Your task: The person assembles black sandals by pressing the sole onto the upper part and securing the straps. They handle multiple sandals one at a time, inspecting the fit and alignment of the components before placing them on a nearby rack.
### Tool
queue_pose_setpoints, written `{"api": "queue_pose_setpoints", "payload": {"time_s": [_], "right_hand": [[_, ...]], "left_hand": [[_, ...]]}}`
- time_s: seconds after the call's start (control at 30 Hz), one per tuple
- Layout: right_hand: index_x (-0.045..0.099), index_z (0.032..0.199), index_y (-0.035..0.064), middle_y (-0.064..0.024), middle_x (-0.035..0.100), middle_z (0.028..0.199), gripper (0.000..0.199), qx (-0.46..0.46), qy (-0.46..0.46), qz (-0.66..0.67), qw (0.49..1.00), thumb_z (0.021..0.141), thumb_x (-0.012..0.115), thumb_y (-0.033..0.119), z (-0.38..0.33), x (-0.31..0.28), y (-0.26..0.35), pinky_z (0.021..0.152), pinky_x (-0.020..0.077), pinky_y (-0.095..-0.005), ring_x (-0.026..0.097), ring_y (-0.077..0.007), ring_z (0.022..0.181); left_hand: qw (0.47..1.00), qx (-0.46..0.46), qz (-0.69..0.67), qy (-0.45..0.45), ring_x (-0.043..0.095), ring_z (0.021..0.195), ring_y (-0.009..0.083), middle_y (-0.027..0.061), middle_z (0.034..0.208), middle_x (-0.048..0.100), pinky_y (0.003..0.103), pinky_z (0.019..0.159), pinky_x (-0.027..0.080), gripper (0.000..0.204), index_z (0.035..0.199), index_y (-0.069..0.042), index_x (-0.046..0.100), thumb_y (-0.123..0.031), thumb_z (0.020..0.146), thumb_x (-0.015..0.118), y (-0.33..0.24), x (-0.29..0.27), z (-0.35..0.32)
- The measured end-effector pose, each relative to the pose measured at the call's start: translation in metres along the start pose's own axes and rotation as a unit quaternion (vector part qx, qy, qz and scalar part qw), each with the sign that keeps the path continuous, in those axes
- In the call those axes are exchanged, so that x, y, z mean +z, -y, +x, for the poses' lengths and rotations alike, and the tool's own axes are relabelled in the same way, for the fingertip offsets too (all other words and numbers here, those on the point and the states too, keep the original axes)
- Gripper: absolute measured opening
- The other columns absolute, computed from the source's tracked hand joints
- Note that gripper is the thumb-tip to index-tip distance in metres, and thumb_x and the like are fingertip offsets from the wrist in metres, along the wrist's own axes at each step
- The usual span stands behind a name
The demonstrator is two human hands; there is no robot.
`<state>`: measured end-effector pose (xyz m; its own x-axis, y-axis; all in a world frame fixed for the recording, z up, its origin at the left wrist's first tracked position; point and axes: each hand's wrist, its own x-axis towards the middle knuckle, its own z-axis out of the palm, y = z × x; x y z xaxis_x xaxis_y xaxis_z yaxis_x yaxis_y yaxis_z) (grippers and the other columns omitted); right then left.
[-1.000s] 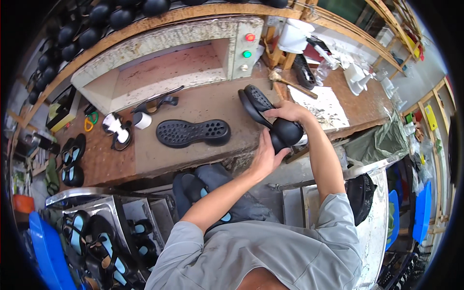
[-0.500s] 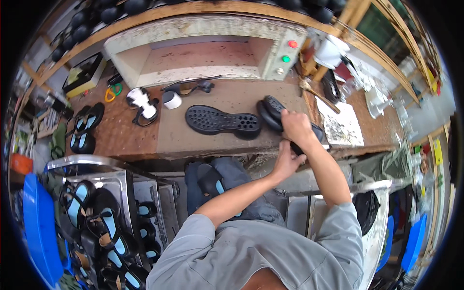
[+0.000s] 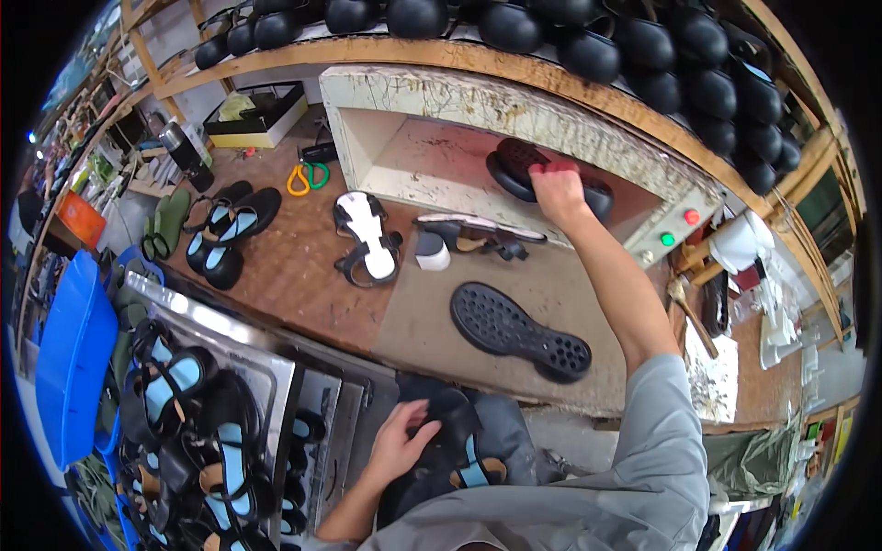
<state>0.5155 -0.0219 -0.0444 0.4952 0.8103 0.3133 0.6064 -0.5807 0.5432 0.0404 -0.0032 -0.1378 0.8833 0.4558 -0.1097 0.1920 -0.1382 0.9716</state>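
Note:
My right hand (image 3: 559,191) reaches into the mouth of the white box with its fingers closed on black shoe soles (image 3: 516,169), which seem to be two stacked together; the hand hides their middle. On the mat below lies another black sole (image 3: 514,329), its hollowed, honeycomb-like side up. My left hand (image 3: 402,444) is over my lap, fingers loosely bent and apart, beside a black sandal (image 3: 450,427) with a light blue patch. Whether the fingertips touch the sandal I cannot tell.
The white box (image 3: 413,103) has red and green buttons at its right. A white-soled sandal (image 3: 369,241), a white-topped round pot (image 3: 432,250) and scissors (image 3: 308,177) lie on the bench. Sandals fill a metal rack (image 3: 262,367) at left; black shoes (image 3: 588,57) line the shelf above.
My right hand has carried the soles from the bench's right side up into the box. My left hand has left them and moved down to my lap. The view has turned.

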Motion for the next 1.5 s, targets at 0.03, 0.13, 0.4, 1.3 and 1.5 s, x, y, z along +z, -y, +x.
{"api": "queue_pose_setpoints", "payload": {"time_s": [0.03,0.13,0.4,1.3,1.5], "right_hand": [[0.054,0.098,0.0073,-0.0155,0.063,0.092,0.018,-0.016,-0.056,-0.031,0.998,0.081,0.053,0.014,0.018,0.024,0.007,0.081,0.0443,-0.0532,0.062,-0.0340,0.091],[0.049,0.110,0.0058,-0.0203,0.053,0.116,0.027,-0.053,0.054,-0.157,0.985,0.085,0.047,0.018,0.073,0.066,0.037,0.096,0.0368,-0.0500,0.049,-0.0332,0.111],[0.038,0.140,0.0094,-0.0150,0.039,0.143,0.093,-0.013,0.140,0.158,0.977,0.064,0.081,0.039,0.080,0.009,0.008,0.111,0.0256,-0.0472,0.031,-0.0347,0.135],[0.052,0.123,-0.0055,-0.0149,0.064,0.110,0.048,0.021,0.263,0.962,0.067,0.094,0.057,0.032,-0.377,-0.180,0.132,0.083,0.0526,-0.0354,0.064,-0.0230,0.098],[0.047,0.125,-0.0048,-0.0142,0.062,0.111,0.036,0.153,0.249,0.941,0.170,0.097,0.052,0.017,-0.384,-0.190,0.128,0.083,0.0540,-0.0339,0.064,-0.0209,0.097]], "left_hand": [[0.999,-0.020,0.023,-0.034,0.062,0.098,0.0225,0.0135,0.108,0.058,0.032,0.086,0.051,0.039,0.117,0.002,0.055,-0.017,0.086,0.069,0.008,-0.004,-0.003],[0.991,-0.088,-0.046,-0.088,0.061,0.099,0.0226,0.0146,0.109,0.057,0.032,0.086,0.050,0.037,0.116,0.003,0.056,-0.017,0.086,0.068,0.049,0.002,-0.003],[0.969,-0.136,-0.198,-0.058,0.058,0.100,0.0149,0.0081,0.106,0.060,0.028,0.087,0.047,0.039,0.121,0.002,0.054,-0.022,0.091,0.063,0.091,0.032,0.033],[0.927,0.046,-0.372,-0.005,0.060,0.093,0.0118,0.0061,0.104,0.065,0.027,0.084,0.048,0.031,0.118,0.002,0.058,-0.016,0.093,0.059,-0.094,0.029,-0.012],[0.977,0.093,-0.188,-0.027,0.059,0.095,0.0121,0.0068,0.102,0.065,0.027,0.087,0.046,0.038,0.118,0.004,0.058,-0.027,0.094,0.058,-0.087,0.032,0.009]]}}
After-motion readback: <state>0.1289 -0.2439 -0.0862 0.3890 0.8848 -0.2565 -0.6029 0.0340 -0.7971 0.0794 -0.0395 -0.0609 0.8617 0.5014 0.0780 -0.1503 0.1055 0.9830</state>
